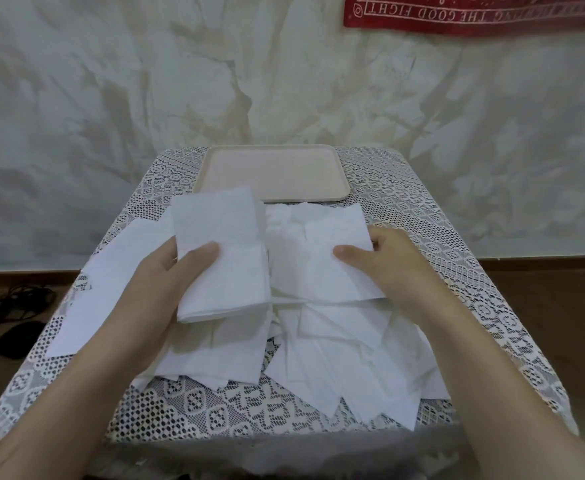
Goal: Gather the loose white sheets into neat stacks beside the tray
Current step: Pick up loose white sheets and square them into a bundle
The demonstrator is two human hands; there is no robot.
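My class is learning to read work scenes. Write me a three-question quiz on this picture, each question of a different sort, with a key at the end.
1. True or false: the tray holds several white sheets.
2. What does the left hand grip? A) a stack of white sheets B) the tray's rim C) a pen
3. Fill in: the right hand pinches a sheet on top of the loose pile, which lies between the person and the ____.

Key: 1 false, the tray is bare; 2 A; 3 tray.
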